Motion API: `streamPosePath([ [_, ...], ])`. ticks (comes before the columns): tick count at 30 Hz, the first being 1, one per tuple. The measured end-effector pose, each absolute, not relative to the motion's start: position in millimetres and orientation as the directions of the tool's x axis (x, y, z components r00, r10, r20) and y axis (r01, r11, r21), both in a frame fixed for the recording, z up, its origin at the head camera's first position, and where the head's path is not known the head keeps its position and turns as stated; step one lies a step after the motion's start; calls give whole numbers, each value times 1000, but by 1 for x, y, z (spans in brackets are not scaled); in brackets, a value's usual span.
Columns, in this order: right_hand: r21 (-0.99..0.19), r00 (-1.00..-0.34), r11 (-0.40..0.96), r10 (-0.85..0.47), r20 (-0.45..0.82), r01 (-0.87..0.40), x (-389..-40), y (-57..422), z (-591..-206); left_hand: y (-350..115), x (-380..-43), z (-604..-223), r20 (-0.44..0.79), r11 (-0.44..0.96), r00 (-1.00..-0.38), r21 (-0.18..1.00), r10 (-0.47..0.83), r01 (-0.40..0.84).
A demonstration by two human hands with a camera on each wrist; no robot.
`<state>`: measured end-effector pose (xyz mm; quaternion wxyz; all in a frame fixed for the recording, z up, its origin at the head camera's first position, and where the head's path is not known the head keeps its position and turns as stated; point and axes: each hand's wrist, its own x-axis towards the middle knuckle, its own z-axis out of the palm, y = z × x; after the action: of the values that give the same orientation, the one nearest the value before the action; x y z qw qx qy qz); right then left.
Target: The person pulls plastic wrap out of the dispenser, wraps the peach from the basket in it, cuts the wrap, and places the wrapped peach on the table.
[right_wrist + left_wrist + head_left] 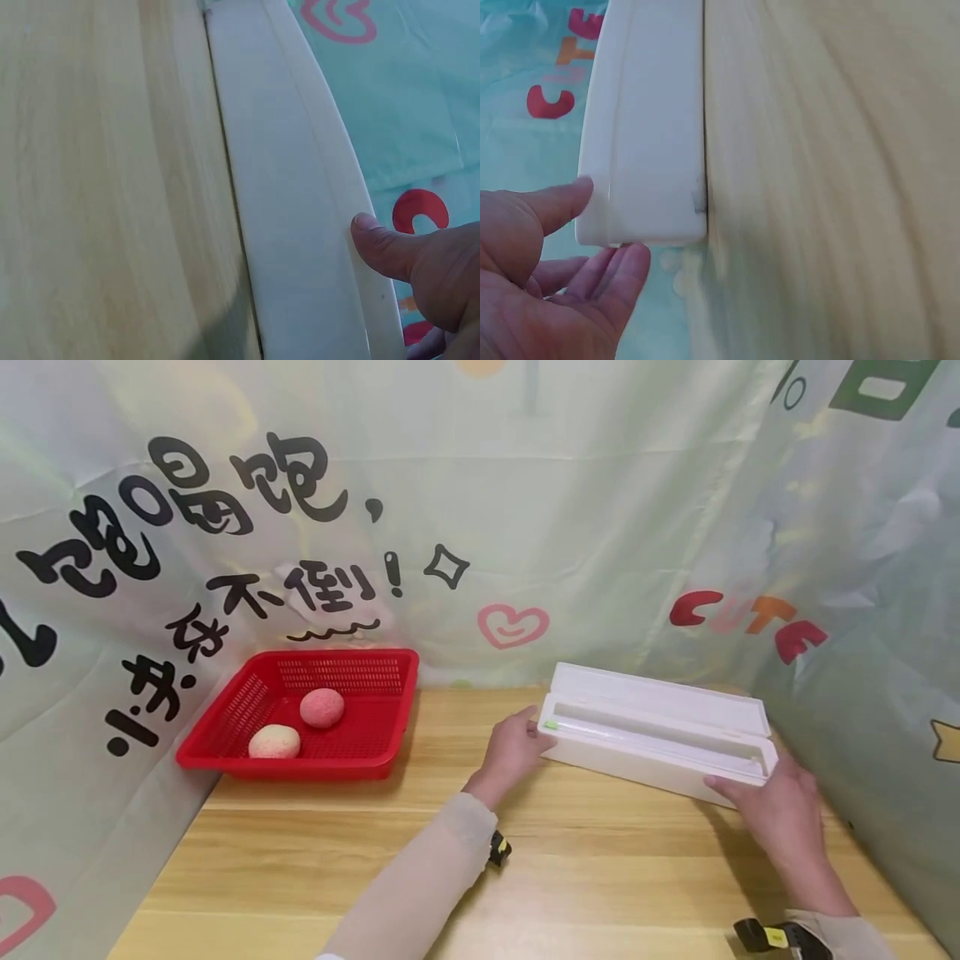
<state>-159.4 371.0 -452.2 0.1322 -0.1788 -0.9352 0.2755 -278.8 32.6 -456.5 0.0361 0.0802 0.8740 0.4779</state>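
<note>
Left hand (512,748): gripping open white cling-film dispenser (637,764), nine-o'clock end
Right hand (786,817): gripping three-o'clock end
Red basket (330,769): at dispenser's nine o'clock

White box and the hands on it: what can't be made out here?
Head: the white box's underside, hidden against the table.
Head: what the green bit is; too small.
Left wrist: the box's far end, cut off by the top edge.
Right wrist: most of the right hand's fingers, cut off by the lower right corner.
</note>
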Motion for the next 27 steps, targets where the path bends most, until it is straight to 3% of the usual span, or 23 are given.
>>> streamPosePath([
  [10,-568,-965,821,194,178,60,-190,342,-452,-20,-269,-461,130,605,-988,781,87,156],
  [20,-636,-984,769,155,85,66,-224,295,-446,-71,-263,-463,140,618,-988,783,-57,75],
  [27,-679,-986,732,144,87,48,-246,272,-450,-84,-262,-465,119,589,-983,808,-142,13],
])
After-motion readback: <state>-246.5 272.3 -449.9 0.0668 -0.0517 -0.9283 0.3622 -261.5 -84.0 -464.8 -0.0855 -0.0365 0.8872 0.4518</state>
